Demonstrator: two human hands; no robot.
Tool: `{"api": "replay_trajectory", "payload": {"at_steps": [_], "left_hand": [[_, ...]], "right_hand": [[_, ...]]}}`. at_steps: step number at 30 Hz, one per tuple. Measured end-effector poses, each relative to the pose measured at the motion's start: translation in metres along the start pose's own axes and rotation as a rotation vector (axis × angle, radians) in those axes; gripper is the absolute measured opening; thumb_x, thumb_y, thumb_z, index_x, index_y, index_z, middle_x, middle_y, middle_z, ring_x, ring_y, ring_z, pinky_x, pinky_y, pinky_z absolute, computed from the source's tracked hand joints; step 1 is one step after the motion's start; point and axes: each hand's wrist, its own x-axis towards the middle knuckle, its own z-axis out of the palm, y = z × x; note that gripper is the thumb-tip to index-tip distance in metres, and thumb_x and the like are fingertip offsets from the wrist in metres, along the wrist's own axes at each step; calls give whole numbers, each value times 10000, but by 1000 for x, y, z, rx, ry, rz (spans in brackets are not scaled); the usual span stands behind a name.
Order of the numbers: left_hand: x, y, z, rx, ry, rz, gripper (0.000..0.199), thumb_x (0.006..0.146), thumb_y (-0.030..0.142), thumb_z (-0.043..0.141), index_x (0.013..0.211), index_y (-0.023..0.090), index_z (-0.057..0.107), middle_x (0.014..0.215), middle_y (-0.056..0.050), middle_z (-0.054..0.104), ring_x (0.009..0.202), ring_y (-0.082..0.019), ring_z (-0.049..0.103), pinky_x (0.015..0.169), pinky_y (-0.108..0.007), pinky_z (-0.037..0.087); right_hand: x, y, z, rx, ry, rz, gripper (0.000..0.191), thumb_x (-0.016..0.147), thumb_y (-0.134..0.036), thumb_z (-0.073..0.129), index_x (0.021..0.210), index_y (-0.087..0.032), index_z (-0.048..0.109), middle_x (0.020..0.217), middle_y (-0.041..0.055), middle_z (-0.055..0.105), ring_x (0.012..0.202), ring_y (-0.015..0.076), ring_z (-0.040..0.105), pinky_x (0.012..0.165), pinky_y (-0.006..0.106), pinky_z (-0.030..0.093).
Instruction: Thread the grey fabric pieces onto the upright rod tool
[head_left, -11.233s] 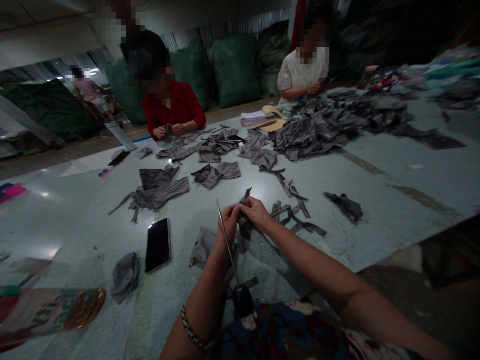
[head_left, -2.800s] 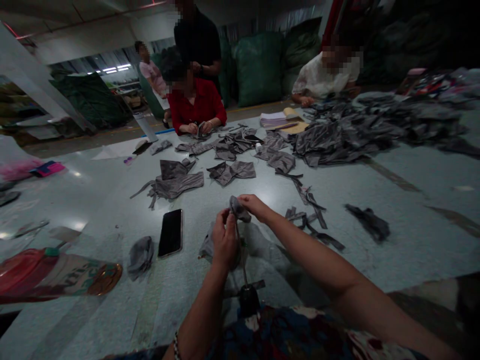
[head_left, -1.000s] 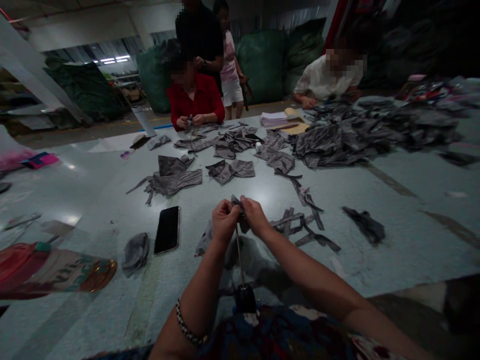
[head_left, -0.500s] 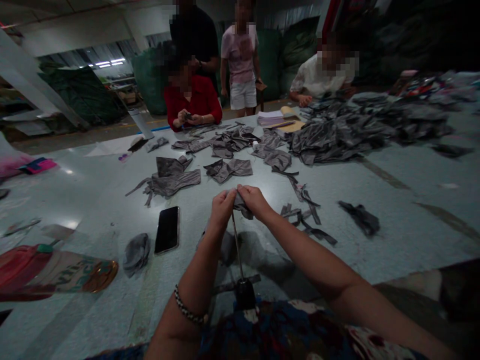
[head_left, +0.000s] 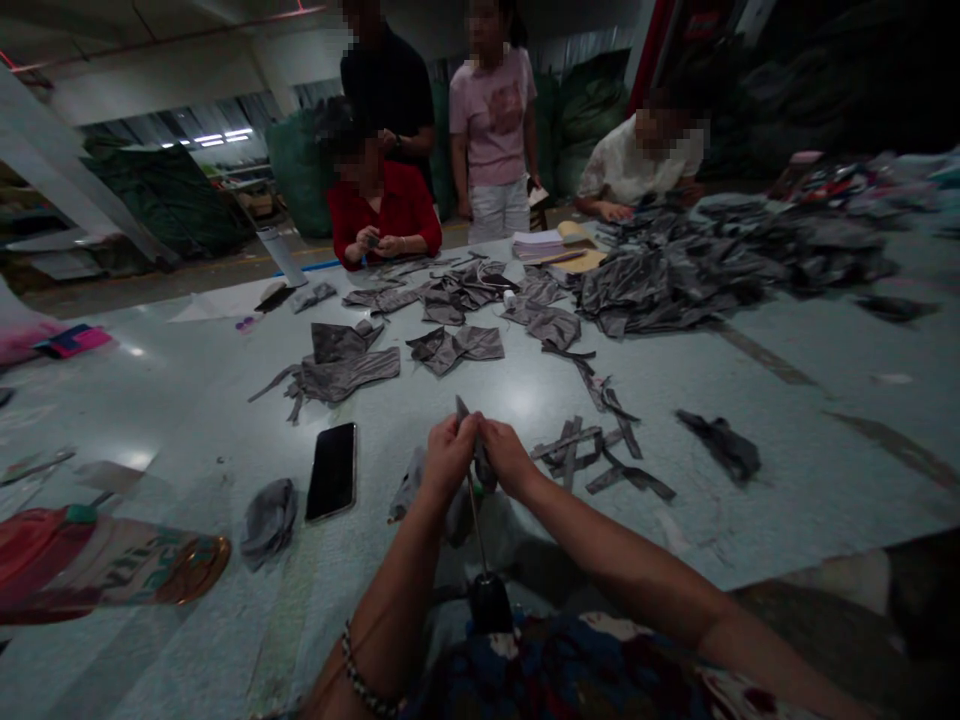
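A pale wall [head_left: 172,78] closes off the back of a dim room, with a long band of what look like windows [head_left: 255,100] in it. Strip lights [head_left: 238,132] glow at the left rear, near a leaning pale pillar [head_left: 64,120]. 1 thin red pipe [head_left: 300,12] runs overhead. Green sacks [head_left: 296,180] stand on the brownish floor [head_left: 112,290]. The large pale-green table [head_left: 810,480] catches shiny reflections; the upper right is dark.
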Motion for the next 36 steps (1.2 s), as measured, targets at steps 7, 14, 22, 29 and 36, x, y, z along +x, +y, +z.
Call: {"api": "replay_trajectory", "payload": {"at_steps": [7, 14, 22, 29, 36], "left_hand": [[-1, 11, 1, -82, 12, -35, 396, 718, 490, 505, 529, 159, 395, 473, 52, 319, 431, -60, 289, 403, -187, 245], [-9, 5, 1, 77, 76, 53, 397, 737, 465, 487, 498, 171, 367, 482, 34, 316, 456, -77, 294, 396, -203, 227], [-1, 11, 2, -21, 67, 58, 408, 752, 486, 459, 512, 172, 355, 480, 46, 312, 448, -72, 291, 412, -203, 245], [-13, 2, -3, 85, 15, 88, 366, 767, 443, 465, 534, 165, 415, 511, 34, 352, 480, -84, 324, 423, -206, 261], [-11, -1, -1, 38, 42, 121, 379, 791, 458, 417, 547, 171, 381, 528, 36, 329, 489, -86, 308, 453, -216, 280]], "right_hand": [[-4, 3, 8, 157, -66, 115, 484, 658, -646, 465, 597, -167, 484, 515, -28, 466, 493, 93, 400, 494, 230, 333], [-19, 2, 1, -110, 29, -70, 462, 739, -593, 420, 557, -172, 476, 515, -26, 438, 491, 91, 379, 478, 224, 311], [-5, -4, 3, -111, 19, -115, 446, 759, -559, 406, 533, -175, 431, 495, -30, 407, 466, 81, 344, 451, 218, 293], [-19, -4, -2, -212, -3, -158, 426, 795, -525, 366, 563, -179, 449, 513, -24, 424, 486, 92, 374, 464, 223, 307], [-22, -9, -1, -376, 26, -265, 417, 823, -497, 329, 555, -188, 412, 513, -29, 397, 503, 97, 369, 492, 226, 294]]}}
